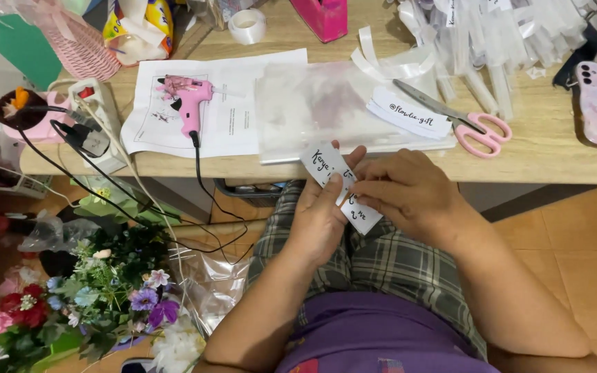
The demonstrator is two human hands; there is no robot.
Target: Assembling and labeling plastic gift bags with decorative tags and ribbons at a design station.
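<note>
Left hand (320,220): closed round the white handwritten strip (342,188), fingers wrapped from below to keep it flat and taut.
Right hand (409,193): fingertips pinched on the strip's right edge, thumb not visible.
Strip: held over the lap, just off the wooden table (533,155) edge, close to the eyes.
Pink scissors (461,117): laid within right reach.
Pink glue gun (189,100): parked on a paper sheet (243,131), likely to catch drips.

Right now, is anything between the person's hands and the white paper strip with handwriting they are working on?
Nothing visible. The left hand and right hand both already grip the white paper strip directly, above the lap just in front of the wooden table's edge. The pink scissors and pink glue gun lie apart on the table.
</note>
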